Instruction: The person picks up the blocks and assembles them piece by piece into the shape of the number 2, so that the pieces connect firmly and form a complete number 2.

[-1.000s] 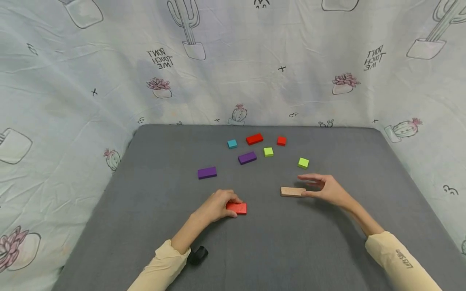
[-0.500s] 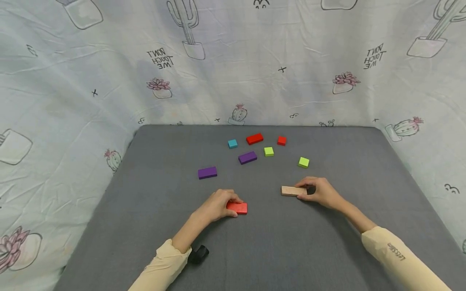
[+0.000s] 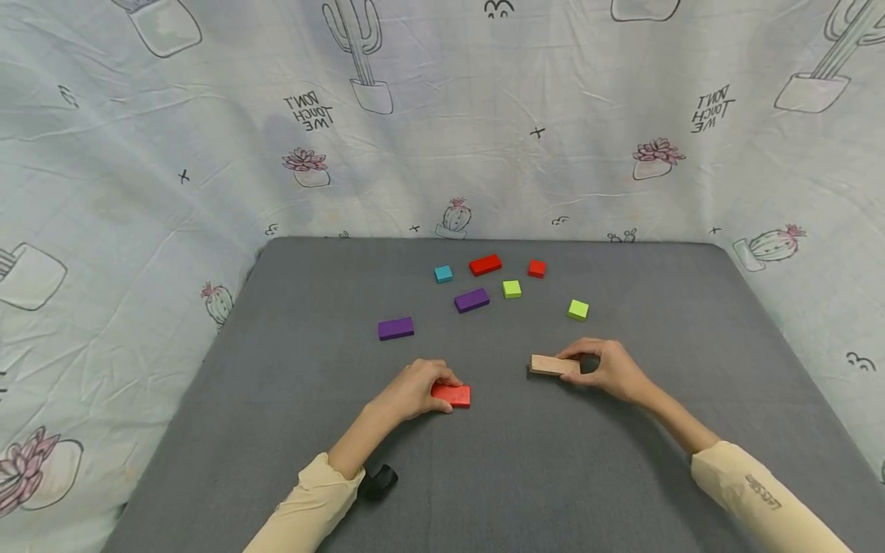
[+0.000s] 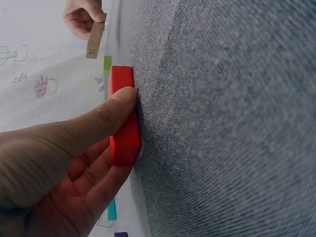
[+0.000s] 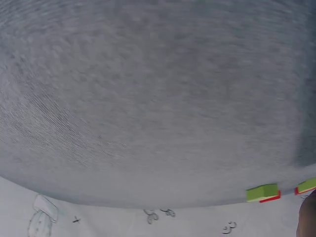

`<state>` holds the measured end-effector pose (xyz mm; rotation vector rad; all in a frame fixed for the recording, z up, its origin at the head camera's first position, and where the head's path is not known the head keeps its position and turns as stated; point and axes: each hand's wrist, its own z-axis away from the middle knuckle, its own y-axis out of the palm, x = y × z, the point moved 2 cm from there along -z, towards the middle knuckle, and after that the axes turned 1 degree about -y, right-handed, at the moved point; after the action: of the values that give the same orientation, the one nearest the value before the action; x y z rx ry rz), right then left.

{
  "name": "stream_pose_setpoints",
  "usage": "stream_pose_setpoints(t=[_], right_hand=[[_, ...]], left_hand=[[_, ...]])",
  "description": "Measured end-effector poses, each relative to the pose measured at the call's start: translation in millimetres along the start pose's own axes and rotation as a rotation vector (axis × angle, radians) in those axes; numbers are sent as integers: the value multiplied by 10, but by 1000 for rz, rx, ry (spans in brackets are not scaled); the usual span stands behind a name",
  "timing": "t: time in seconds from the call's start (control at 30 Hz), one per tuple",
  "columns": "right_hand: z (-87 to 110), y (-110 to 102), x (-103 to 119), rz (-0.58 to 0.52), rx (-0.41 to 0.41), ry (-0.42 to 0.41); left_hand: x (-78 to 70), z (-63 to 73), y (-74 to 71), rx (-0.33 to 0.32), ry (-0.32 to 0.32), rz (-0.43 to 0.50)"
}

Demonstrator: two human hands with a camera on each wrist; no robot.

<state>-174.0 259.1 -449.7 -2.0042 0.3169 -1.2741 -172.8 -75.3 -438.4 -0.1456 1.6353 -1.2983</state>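
Note:
My left hand [image 3: 416,388] holds a red rectangular block [image 3: 456,396] by its left part, low at the grey tabletop. In the left wrist view the thumb presses one long side of the red block [image 4: 124,133], with fingers behind it. To the right, my right hand [image 3: 615,370] pinches a plain wooden block [image 3: 548,365] by its right end, thumb on the near side. A dark shadow edges the wooden block's left end. The left wrist view shows that wooden block [image 4: 95,40] tilted, with a small mark on its end. The right wrist view catches only a fingertip [image 5: 307,217].
Farther back lie two purple blocks [image 3: 396,329], a teal cube [image 3: 443,274], a long red block [image 3: 485,265], a red cube [image 3: 536,269] and two lime green cubes [image 3: 578,309]. A printed curtain [image 3: 415,153] hangs behind the table.
My right hand's thumb and fingers have closed around the wooden block's end, and the block has shifted slightly left. The left hand and red block stay in place.

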Motion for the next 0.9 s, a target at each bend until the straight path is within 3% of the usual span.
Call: stream_pose_setpoints(t=[0.07, 0.3, 0.6, 0.9], right_hand=[[-14, 18, 57, -11, 4, -7], [-109, 4, 606, -50, 11, -22], [-126, 214, 405, -98, 0, -40], [-183, 326, 490, -129, -2, -63]], left_hand=[[0, 2, -3, 0, 1, -1], [1, 1, -1, -1, -1, -13], [15, -7, 2, 8, -5, -18], [27, -16, 3, 11, -6, -31]])
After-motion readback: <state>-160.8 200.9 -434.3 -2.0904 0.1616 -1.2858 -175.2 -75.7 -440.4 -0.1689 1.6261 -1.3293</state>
